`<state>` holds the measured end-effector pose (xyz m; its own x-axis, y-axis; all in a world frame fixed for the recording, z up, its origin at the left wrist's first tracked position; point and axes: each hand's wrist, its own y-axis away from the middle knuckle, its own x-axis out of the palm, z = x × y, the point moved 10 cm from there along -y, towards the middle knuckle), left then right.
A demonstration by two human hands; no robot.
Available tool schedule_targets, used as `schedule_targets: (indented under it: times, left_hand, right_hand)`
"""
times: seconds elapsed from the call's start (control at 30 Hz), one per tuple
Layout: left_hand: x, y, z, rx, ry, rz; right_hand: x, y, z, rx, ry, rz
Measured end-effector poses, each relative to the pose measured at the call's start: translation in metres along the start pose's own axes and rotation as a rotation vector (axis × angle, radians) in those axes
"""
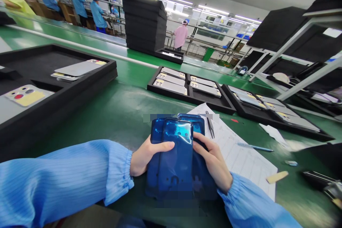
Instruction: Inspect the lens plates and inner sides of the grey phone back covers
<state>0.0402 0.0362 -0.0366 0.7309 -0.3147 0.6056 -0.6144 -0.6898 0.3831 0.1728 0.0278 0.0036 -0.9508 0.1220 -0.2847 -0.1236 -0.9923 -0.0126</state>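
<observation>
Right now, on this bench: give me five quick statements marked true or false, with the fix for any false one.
1. The left hand and right hand both hold blue panels. True.
2. The tweezers stand upright in a tray. False: they lie on the paper.
3. The left thumb rests on the face of the front panel. True.
4. The left sleeve is pink. False: it is blue.
5. The large tray on the left is white. False: it is black.
</observation>
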Motion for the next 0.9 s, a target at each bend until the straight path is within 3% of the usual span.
schedule_targets:
  times: [0.17,0.4,0.9]
  left_hand:
    - [-0.003,-0.001,-0.001,0.003,-0.013,-0.016]
    - [0.000,0.000,-0.001,0.008,-0.031,0.019]
    - [0.004,0.000,-0.005,0.045,-0.048,0.051]
  right_hand:
    - [0.018,0.008,0.000,0.043,-0.152,0.112]
    - [0.022,0.011,0.010,0.026,-0.236,0.113]
    - [0.018,0.014,0.020,-0.021,-0.094,-0.013]
